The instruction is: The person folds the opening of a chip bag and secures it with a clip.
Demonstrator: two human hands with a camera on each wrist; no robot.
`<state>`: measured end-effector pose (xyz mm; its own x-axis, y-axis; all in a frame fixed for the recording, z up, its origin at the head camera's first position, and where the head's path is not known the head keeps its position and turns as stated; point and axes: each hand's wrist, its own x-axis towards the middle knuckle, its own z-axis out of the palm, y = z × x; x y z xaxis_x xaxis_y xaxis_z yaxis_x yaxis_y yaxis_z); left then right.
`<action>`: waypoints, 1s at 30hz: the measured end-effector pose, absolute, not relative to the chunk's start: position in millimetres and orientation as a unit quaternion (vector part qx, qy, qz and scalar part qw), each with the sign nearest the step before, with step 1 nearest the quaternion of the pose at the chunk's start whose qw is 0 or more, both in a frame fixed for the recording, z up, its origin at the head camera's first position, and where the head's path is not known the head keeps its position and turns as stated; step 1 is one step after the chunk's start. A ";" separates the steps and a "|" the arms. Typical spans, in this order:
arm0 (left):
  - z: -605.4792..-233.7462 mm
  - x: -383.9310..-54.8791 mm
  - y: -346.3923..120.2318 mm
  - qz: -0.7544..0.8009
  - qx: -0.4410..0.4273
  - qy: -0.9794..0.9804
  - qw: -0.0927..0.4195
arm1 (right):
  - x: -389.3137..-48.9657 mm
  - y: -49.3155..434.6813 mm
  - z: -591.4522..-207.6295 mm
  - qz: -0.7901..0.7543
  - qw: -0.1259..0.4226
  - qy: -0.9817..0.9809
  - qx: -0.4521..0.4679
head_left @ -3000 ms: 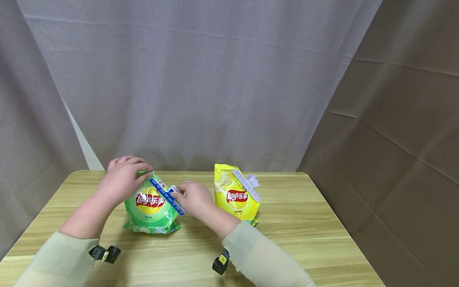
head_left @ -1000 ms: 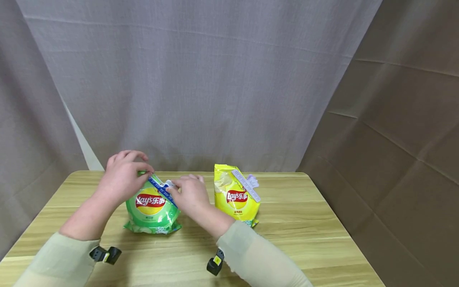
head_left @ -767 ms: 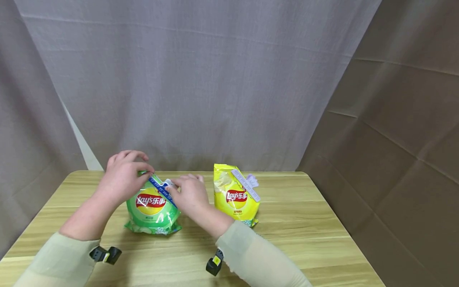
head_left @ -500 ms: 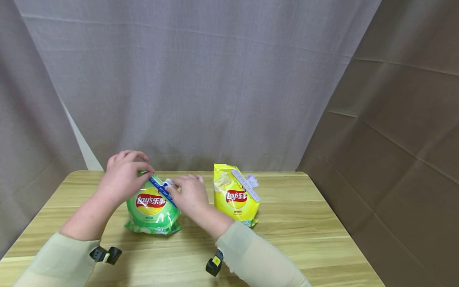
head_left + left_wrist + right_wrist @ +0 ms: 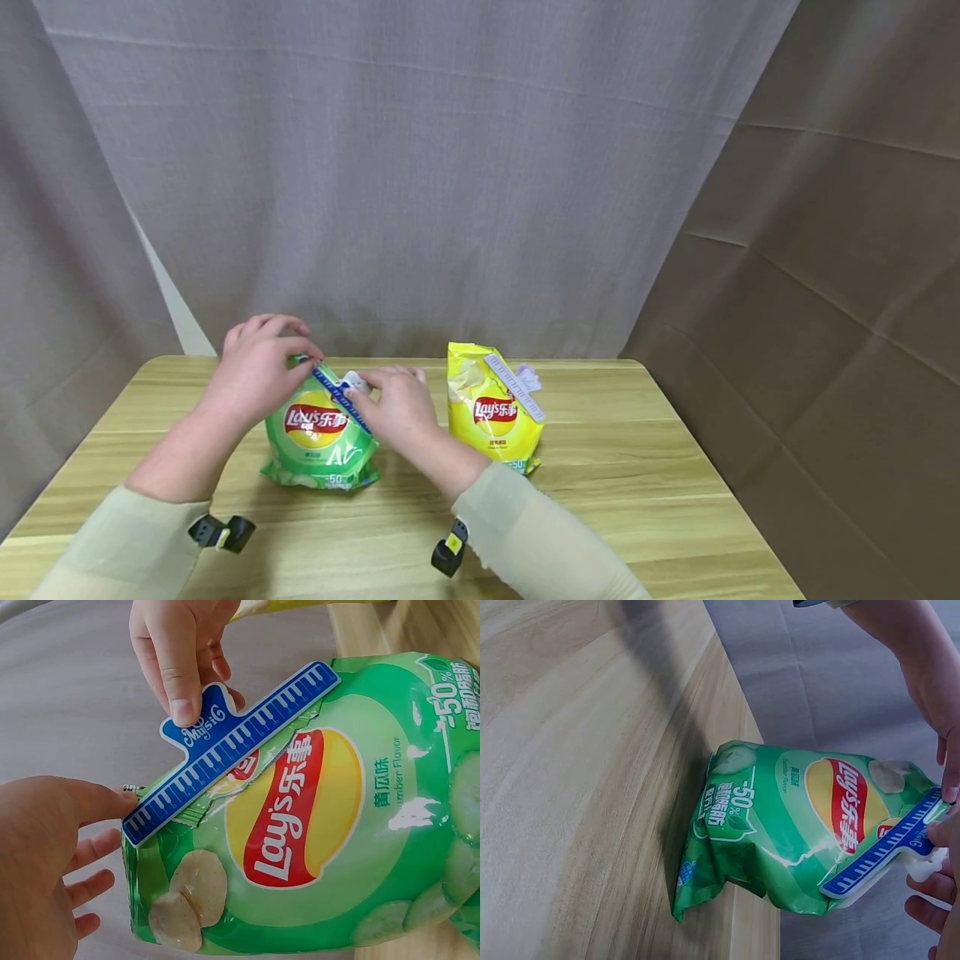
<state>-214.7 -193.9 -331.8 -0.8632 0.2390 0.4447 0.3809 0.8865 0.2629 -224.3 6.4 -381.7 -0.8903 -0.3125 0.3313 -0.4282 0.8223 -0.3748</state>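
A green Lay's chip bag stands upright on the table, one upper corner folded over. Across that slanting fold lies a blue bag clip with a piano-key pattern and a "Music" tab. My right hand pinches the clip's tab, thumb on the front, as the left wrist view shows. At the bag's top, my left hand pinches the edge beside the clip's upper end; its index finger is hidden behind the bag in the left wrist view. In the right wrist view the clip spans the bag's slanted edge.
To the right stands a yellow Lay's bag with a lilac piano-key clip across its folded corner. The wooden table ends at a grey curtain behind and a brown cloth wall on the right.
Over three seconds, my right hand and the clip have shifted up and left along the bag's fold. The left hand has risen slightly. During the last half second both hands stay nearly still.
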 end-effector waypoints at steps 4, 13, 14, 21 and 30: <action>-332.8 -215.7 -193.8 -0.174 -0.163 -0.950 0.201 | -227.3 8.3 -382.8 0.238 0.121 -0.944 0.196; -334.7 -217.0 -192.6 -0.186 -0.151 -0.952 0.191 | -231.3 9.1 -382.5 0.263 0.079 -0.943 0.188; -335.0 -217.1 -192.4 -0.187 -0.148 -0.953 0.189 | -231.5 9.2 -382.4 0.268 0.071 -0.943 0.186; -336.6 -218.1 -191.3 -0.185 -0.140 -0.957 0.175 | -233.5 9.3 -383.1 0.290 0.035 -0.937 0.193; -339.8 -220.1 -191.4 -0.182 -0.143 -0.959 0.167 | -236.8 10.3 -386.9 0.313 0.010 -0.927 0.205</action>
